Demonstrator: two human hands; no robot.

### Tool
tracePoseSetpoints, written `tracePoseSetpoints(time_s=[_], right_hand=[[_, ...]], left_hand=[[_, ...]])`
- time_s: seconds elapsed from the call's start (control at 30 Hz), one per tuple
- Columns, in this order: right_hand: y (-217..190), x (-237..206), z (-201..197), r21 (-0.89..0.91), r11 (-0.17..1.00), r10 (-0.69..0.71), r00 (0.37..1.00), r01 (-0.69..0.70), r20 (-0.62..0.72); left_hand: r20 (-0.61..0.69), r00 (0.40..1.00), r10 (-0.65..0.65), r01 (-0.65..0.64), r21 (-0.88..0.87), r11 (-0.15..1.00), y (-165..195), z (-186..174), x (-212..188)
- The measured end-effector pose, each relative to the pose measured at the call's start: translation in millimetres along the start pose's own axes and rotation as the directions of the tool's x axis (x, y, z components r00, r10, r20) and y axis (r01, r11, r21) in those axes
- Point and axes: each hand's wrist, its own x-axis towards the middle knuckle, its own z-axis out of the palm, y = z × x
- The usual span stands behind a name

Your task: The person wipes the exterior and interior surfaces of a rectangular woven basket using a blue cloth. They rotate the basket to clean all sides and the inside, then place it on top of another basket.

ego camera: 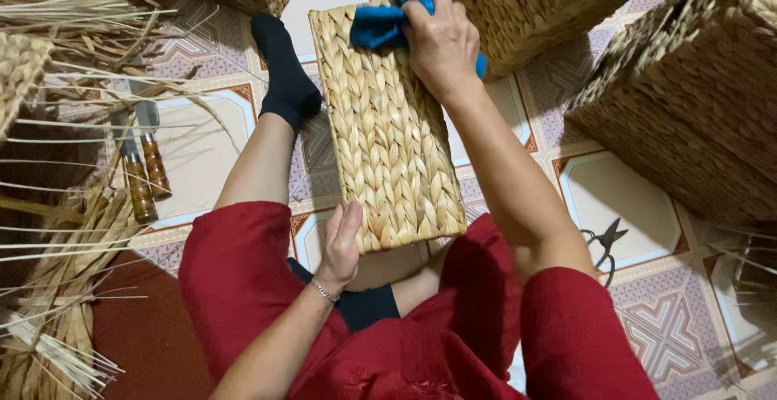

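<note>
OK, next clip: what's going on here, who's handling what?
A person in red sits on a tiled floor with a woven basket propped across their legs. The left hand steadies its near end; the right hand presses a blue cloth against its far end. Two wooden-handled knives lie to the left, black scissors to the right, with more baskets and loose straw around.

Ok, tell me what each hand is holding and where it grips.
Left hand grips the woven basket at its near edge. Right hand presses a blue cloth on the basket's far end.
</note>
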Motion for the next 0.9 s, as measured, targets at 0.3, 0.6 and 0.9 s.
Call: tracePoseSetpoints(time_s=[0.3, 0.6, 0.9], right_hand=[[-61.5, -136.1, -163.6, 0.183, 0.982, 0.009, 0.977, -0.049, 0.212], [-70.8, -256.2, -192.3, 0.610, 0.622, 0.392, 0.869, -0.491, 0.301], [-67.4, -273.4, -128.1, 0.646, 0.270, 0.678, 0.618, -0.714, 0.399]], left_hand=[[0.013, 0.999, -0.037, 0.038, -0.132, 0.990, -27.9, -12.1, -12.7], [0.278, 0.960, 0.043, -0.146, 0.364, 0.920, -77.5, -62.8, -65.1], [0.158, 0.984, 0.077, -0.154, 0.566, 0.810, -63.4, -41.3, -20.5]])
